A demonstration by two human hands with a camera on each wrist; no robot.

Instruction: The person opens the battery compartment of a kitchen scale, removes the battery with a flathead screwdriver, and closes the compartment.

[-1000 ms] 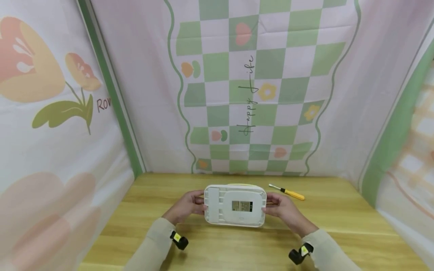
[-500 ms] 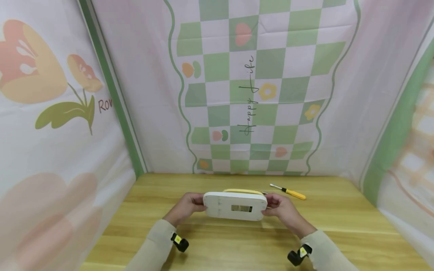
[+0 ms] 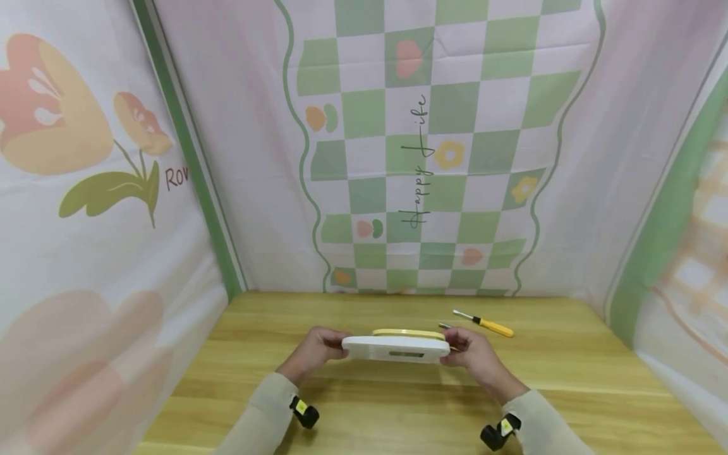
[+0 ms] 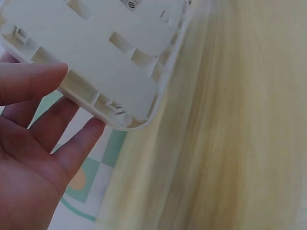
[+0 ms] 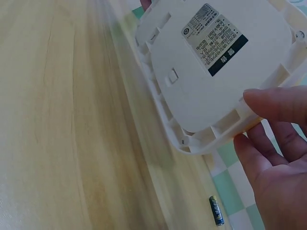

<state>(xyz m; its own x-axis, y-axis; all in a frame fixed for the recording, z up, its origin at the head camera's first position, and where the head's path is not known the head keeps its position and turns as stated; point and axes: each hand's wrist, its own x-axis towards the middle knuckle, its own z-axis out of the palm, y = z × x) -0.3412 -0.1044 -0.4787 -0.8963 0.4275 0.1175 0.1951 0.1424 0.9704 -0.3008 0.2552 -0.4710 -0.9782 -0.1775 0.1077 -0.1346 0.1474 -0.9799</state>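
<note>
Both hands hold up a white kitchen scale (image 3: 392,349) with a yellow platform (image 3: 406,333) on top. It is tipped nearly flat, so the head view sees mostly its near edge. My left hand (image 3: 315,354) pinches the left end, thumb on the ribbed underside and fingers beneath the far face. At the opposite end my right hand (image 3: 474,357) grips likewise, its thumb (image 5: 273,103) pressing the rim. A printed label (image 5: 216,40) and a closed battery cover show on the underside in the right wrist view. The wrist views hide most of the platform.
A yellow-handled screwdriver (image 3: 483,322) lies on the wooden table (image 3: 370,411), beyond the right hand. One battery (image 5: 217,211) lies near it, partly hidden behind that hand in the head view. Printed curtains (image 3: 421,158) enclose the back and sides.
Both hands have tilted the scale from underside facing me to nearly flat. Its yellow platform has come into view on top, and the battery behind it now shows.
</note>
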